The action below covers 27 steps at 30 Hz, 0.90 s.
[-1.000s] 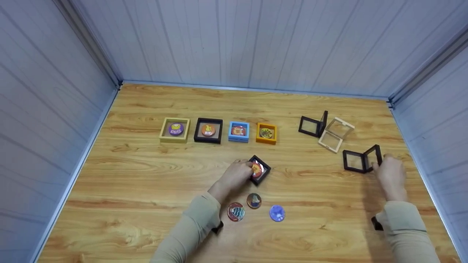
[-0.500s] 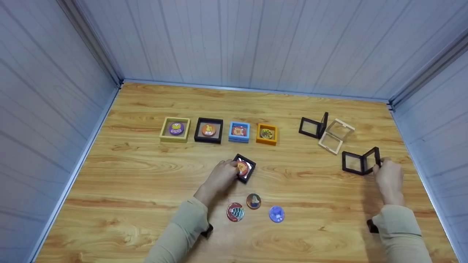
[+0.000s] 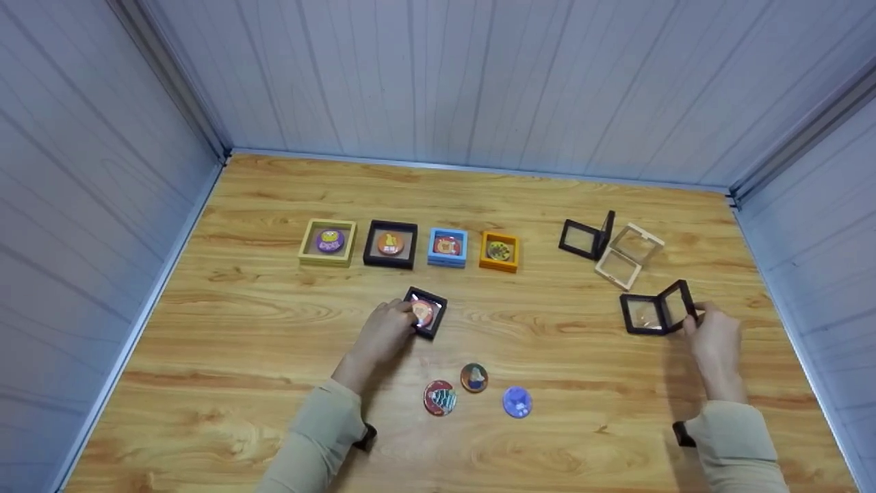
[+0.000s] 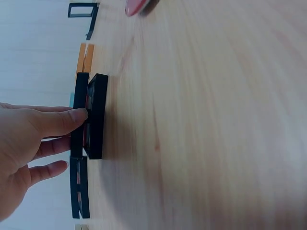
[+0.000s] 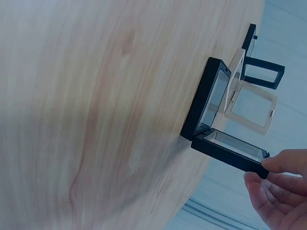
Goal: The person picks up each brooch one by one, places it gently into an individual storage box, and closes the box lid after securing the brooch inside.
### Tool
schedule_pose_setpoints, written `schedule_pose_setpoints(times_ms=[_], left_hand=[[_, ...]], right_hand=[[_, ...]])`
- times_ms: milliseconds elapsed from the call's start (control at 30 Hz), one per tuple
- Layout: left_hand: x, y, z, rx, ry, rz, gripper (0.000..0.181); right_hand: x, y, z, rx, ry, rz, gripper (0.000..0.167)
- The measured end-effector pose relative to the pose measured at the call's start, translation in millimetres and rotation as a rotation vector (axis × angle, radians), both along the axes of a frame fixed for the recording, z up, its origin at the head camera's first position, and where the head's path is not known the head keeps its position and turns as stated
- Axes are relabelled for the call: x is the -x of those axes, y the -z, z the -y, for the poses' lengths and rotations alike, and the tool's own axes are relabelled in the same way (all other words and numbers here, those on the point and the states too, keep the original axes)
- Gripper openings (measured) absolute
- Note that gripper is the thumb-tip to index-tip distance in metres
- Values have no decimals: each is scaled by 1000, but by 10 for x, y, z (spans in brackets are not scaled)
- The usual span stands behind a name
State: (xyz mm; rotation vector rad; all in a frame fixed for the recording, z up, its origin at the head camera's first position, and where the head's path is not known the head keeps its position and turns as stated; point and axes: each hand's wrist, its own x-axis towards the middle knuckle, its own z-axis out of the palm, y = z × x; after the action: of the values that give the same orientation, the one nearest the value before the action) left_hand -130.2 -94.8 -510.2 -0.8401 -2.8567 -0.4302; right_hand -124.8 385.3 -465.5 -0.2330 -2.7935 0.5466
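My left hand (image 3: 388,330) grips the left edge of a small black frame (image 3: 439,316) holding a red-orange round badge (image 3: 422,313). In the left wrist view the thumb of the left hand (image 4: 29,129) lies on that black frame (image 4: 96,120), whose two halves stand slightly apart. My right hand (image 3: 714,339) pinches the raised half of an unfolded black frame (image 3: 643,331) between thumb and fingers. The right wrist view shows the right hand (image 5: 283,184) at the outer corner of this black frame (image 5: 225,155); its other half rests on the table.
Four frames with badges stand in a row: yellow (image 3: 306,248), black (image 3: 367,248), blue (image 3: 447,263), orange (image 3: 498,266). Another unfolded black frame (image 3: 580,255) and a cream one (image 3: 619,281) lie back right. Three loose badges, red (image 3: 439,398), dark (image 3: 474,377), purple (image 3: 517,402), lie in front.
My left hand has moved left with its black frame and badge. The right hand has shifted slightly left and toward me, bringing the unfolded black frame along.
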Motion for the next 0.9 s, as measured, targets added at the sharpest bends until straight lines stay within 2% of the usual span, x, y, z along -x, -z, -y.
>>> schedule_pose_setpoints(times_ms=[233,400,667,900], left_hand=[[-57,15,194,-48,-46,27,6],[-99,30,354,-80,-76,17,6],[-151,41,560,-121,-140,39,8],[-180,19,702,-125,-189,27,9]], right_hand=[[-110,30,132,31,-38,-43,20],[-181,36,235,40,-61,-64,20],[-212,29,464,80,-133,-46,20],[-215,41,659,105,-202,-41,19]])
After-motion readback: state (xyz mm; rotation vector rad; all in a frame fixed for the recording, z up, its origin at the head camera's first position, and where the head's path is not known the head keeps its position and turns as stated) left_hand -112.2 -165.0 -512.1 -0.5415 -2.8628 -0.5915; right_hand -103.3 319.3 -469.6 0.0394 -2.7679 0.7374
